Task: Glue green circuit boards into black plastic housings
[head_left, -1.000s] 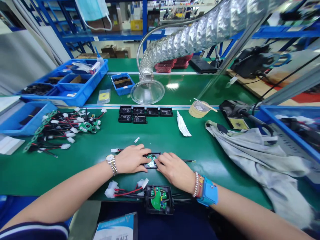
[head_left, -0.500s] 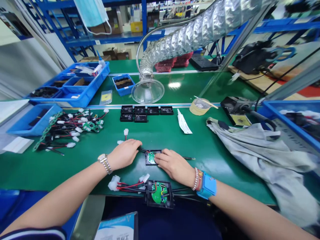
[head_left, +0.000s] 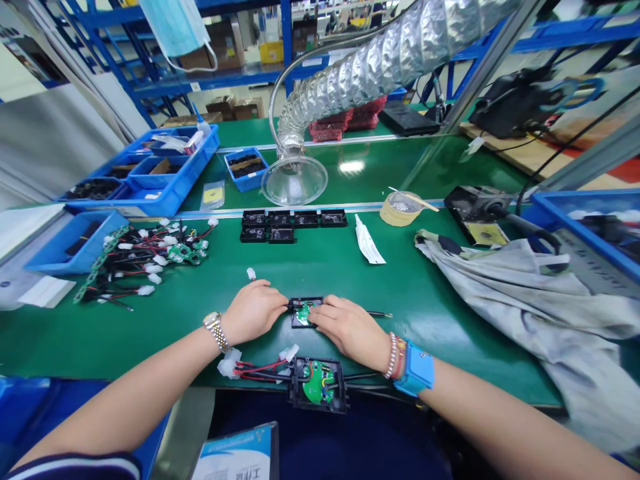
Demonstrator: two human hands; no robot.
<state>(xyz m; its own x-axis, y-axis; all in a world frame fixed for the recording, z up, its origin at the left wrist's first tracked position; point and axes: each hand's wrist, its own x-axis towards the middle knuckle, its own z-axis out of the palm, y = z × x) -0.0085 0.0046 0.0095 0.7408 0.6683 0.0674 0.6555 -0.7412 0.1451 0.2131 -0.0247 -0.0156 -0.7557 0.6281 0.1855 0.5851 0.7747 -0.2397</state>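
Note:
A small black case with a green circuit board in it lies flat on the green table. My left hand is closed on the black cable at the case's left edge, its fingertips pinched together. From the right, my right hand rests its fingers on the board and the case's right part; its fingertips are partly hidden. A white connector shows just beyond my left hand. Nearer to me, a larger open case holds another green board, with red and black wires leading left to white connectors.
Several empty black cases stand in rows ahead. A white tube, a round tub and a grey cloth are to the right. Wired boards and blue bins lie left. A clear extractor hood hangs ahead.
My left hand has moved slightly right and down, bringing the cable against the case's left edge. The white connector beyond it has shifted nearer to the hand. My right hand has barely moved.

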